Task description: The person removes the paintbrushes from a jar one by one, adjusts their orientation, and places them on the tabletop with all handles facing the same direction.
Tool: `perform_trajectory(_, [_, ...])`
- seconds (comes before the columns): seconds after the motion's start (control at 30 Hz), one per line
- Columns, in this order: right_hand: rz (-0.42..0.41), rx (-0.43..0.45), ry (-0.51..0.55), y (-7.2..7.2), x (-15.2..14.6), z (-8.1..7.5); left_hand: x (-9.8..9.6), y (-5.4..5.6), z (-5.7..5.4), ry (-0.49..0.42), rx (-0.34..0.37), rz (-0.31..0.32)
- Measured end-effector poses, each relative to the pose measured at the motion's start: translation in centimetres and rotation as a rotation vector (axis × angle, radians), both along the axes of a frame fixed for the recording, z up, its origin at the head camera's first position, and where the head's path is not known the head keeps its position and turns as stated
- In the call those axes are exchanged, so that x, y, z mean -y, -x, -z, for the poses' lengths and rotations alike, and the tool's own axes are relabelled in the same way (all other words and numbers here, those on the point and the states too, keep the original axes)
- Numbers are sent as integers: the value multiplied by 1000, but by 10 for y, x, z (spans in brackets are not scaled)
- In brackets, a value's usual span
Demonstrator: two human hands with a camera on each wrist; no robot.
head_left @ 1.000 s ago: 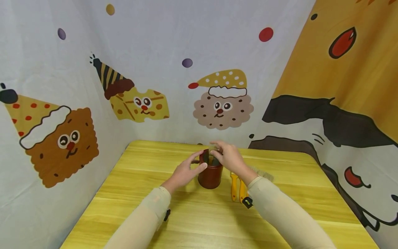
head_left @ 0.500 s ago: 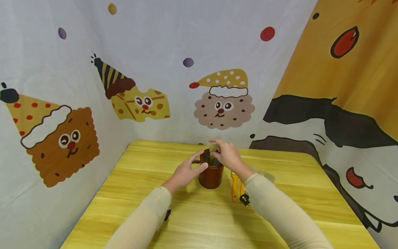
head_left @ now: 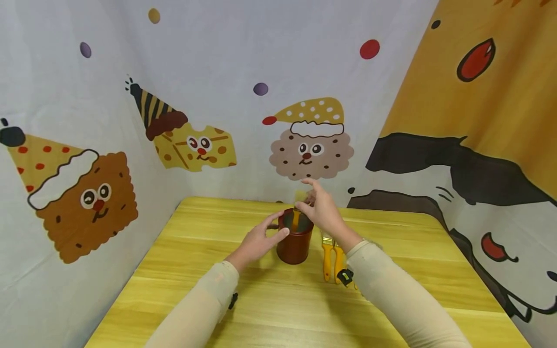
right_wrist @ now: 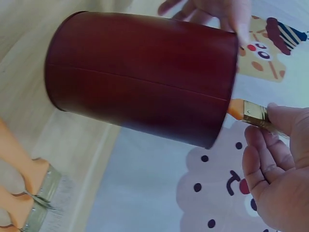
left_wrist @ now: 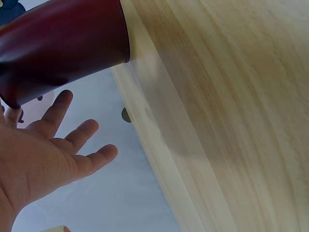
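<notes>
A dark red cylindrical container (head_left: pixel 293 249) stands upright on the table. My right hand (head_left: pixel 326 212) pinches a paintbrush (head_left: pixel 296 221) over its mouth, thumb against fingers. The brush points bristles up, its yellow-orange handle reaching down into the container. In the right wrist view the brush's metal ferrule (right_wrist: pixel 254 113) shows just outside the rim, beside the thumb. My left hand (head_left: pixel 260 241) is at the container's left side, thumb and index finger straight at the rim. Its other fingers (left_wrist: pixel 82 133) spread apart beside the wall in the left wrist view.
More paintbrushes (head_left: pixel 327 263) with yellow handles lie on the wooden table (head_left: pixel 183 290) to the right of the container, under my right forearm. Their ferrules and bristles (right_wrist: pixel 48 193) show in the right wrist view. A printed cloth (head_left: pixel 209 72) hangs behind the table.
My right hand has risen with the paintbrush, so its bristles stand higher and more of the handle shows. The left hand and the container have stayed in place.
</notes>
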State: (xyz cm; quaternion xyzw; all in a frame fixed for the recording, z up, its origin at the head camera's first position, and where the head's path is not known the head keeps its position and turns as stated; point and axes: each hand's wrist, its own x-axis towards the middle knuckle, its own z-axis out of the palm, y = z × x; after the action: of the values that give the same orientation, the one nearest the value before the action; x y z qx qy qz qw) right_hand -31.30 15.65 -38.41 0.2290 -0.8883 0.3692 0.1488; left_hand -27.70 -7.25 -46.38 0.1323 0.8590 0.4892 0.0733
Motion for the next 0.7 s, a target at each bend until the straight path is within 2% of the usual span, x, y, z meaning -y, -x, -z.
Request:
perform_trajectory(0.23, [-27, -15, 91, -5, 1, -9, 0, 0, 1, -10, 2, 3])
perform_trajectory(0.53, [-49, -123, 153, -9, -2, -25, 0, -1, 2, 0, -22, -1])
perform_trajectory(0.7, [-21, -146, 159, -12, -8, -36, -1, -1, 2, -1, -26, -3])
